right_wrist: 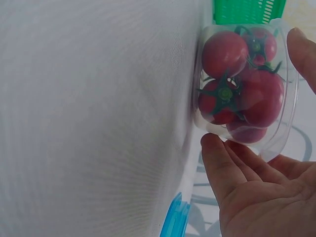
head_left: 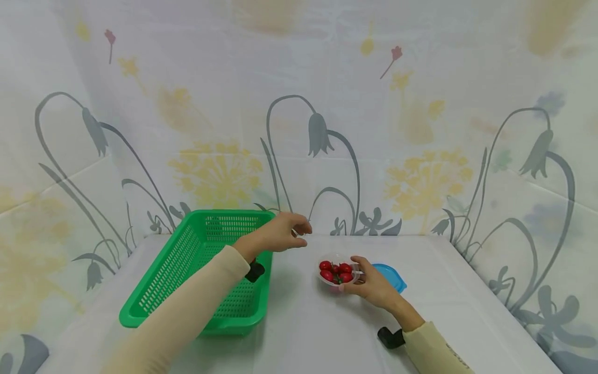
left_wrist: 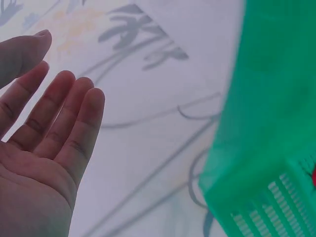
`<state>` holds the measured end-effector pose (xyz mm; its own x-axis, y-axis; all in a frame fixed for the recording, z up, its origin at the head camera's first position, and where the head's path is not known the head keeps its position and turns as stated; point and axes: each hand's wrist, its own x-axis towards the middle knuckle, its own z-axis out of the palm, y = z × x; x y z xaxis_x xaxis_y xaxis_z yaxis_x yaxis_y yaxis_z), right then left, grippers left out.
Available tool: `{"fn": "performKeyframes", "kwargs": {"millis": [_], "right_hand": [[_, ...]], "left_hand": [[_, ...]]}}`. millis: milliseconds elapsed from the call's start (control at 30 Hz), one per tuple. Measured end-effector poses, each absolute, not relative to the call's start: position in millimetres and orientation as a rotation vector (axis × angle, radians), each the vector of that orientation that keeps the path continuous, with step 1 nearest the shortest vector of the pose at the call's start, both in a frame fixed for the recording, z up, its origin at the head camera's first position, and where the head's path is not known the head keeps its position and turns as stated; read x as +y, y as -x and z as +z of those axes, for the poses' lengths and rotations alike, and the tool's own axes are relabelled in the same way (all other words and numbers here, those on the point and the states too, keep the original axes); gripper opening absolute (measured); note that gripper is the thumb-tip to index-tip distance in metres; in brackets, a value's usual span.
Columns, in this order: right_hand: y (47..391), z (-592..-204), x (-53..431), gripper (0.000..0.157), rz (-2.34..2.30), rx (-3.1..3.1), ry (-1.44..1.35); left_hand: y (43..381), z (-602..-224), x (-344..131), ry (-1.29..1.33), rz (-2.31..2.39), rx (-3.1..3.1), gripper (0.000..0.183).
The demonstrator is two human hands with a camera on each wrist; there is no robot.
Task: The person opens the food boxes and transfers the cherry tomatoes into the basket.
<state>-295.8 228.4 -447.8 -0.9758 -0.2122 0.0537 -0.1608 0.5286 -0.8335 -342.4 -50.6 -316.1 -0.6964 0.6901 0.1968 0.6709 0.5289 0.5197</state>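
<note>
My right hand (head_left: 374, 285) grips a small clear plastic tub (right_wrist: 291, 103) of cherry tomatoes (head_left: 345, 268). Its thumb lies on one side and the fingers lie on the other. The tub is low over the white tabletop, and several red tomatoes with green stems show through its wall. My left hand (head_left: 275, 234) hovers over the right rim of a green plastic basket (head_left: 235, 326), palm bare and fingers loosely bent. Part of the basket's inside is hidden by the left forearm. At the edge of the left wrist view, a sliver of something red (left_wrist: 314, 177) shows in the basket.
A blue lid (head_left: 392, 278) lies on the table just right of the tub, partly behind the right hand. The white tabletop (head_left: 299, 332) meets a flower-printed cloth backdrop (head_left: 299, 171) at the back and sides.
</note>
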Motion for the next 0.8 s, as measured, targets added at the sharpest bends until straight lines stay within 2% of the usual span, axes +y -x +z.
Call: {"fn": "performKeyframes", "kwargs": {"millis": [467,800], "right_hand": [[294,-448,230,0.089,-1.508,2.654,0.335],[291,-442,226,0.088,-1.499,2.662,0.355]], "left_hand": [[332,-328,2,-1.203,0.757,2.647,0.018],[330,-339,18,-1.141,0.736,2.596,0.022]]}}
